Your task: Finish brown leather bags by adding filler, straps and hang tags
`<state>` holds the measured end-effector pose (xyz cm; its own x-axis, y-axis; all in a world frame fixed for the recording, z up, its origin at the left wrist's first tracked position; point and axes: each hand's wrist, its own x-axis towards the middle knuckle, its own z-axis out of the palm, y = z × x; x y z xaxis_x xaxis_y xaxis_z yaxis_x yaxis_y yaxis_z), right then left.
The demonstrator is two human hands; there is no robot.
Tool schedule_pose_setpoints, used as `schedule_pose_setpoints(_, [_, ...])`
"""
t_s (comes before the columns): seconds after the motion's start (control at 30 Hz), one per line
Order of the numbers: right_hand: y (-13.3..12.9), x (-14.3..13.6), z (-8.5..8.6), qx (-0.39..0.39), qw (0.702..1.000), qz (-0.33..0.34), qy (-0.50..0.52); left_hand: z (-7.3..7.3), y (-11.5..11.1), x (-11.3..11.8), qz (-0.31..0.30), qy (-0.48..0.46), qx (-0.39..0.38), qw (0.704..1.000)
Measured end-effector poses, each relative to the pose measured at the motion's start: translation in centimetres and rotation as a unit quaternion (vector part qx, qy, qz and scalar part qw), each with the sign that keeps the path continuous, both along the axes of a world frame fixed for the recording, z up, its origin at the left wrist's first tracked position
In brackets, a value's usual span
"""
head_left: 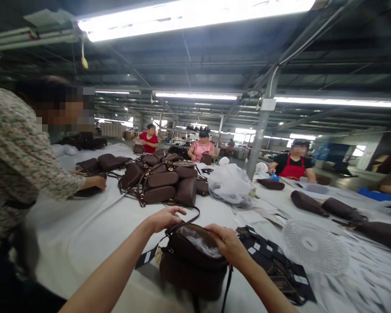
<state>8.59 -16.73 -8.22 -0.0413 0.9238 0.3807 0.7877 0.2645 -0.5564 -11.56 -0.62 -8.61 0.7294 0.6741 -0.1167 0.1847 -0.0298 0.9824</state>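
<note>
In front of me a dark brown handbag [193, 276] stands on the white-covered table, its top open. Crumpled clear plastic [200, 243] shows inside it. My right hand [227, 244] grips the right side of the bag's rim, thumb over the edge. At the left end of the opening, my left hand [167, 218] is closed around the strap's base, with part of its fingers hidden. The bag's thin strap [195, 214] loops up behind the opening. A black tag [145, 258] with a white label lies beside the bag's left side.
Beyond is a pile of brown handbags [159, 179], with a clear plastic bag [230, 184] to its right. Black tags [270, 263] and a white fan [314, 245] lie on the right. A co-worker in a floral sleeve [61, 178] leans in on the left; others work farther back.
</note>
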Motion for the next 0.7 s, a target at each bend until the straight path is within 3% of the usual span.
schedule_pose_setpoints(0.1, [-0.2, -0.9, 0.2, 0.008, 0.999, 0.028, -0.034, 0.1, -0.6, -0.6, -0.011, 0.053, -0.019, 0.998])
schedule_pose_setpoints(0.23, [-0.3, -2.7, 1.3, 0.015, 0.995, 0.041, -0.094, -0.9, -1.1, -0.9, -0.075, 0.126, -0.066, 0.987])
schedule_pose_setpoints(0.37, [-0.2, -4.4, 3.8, 0.004, 0.993, 0.046, -0.107, -0.6, -1.1, -0.8, -0.096, 0.041, -0.106, 0.989])
schedule_pose_setpoints(0.5, [-0.3, -6.1, 5.4, -0.04, 0.986, 0.072, -0.145, 3.4, -1.8, -0.5, -0.12, -0.104, -0.118, 0.98])
schedule_pose_setpoints(0.6, [0.0, -6.5, 4.5, -0.054, 0.984, 0.059, -0.16, 7.6, -2.7, -0.9, -0.157, -0.183, -0.083, 0.967])
schedule_pose_setpoints(0.7, [1.2, -5.3, 3.0, -0.056, 0.985, 0.0, -0.163, 10.8, -4.0, -2.2, -0.184, -0.212, -0.011, 0.96])
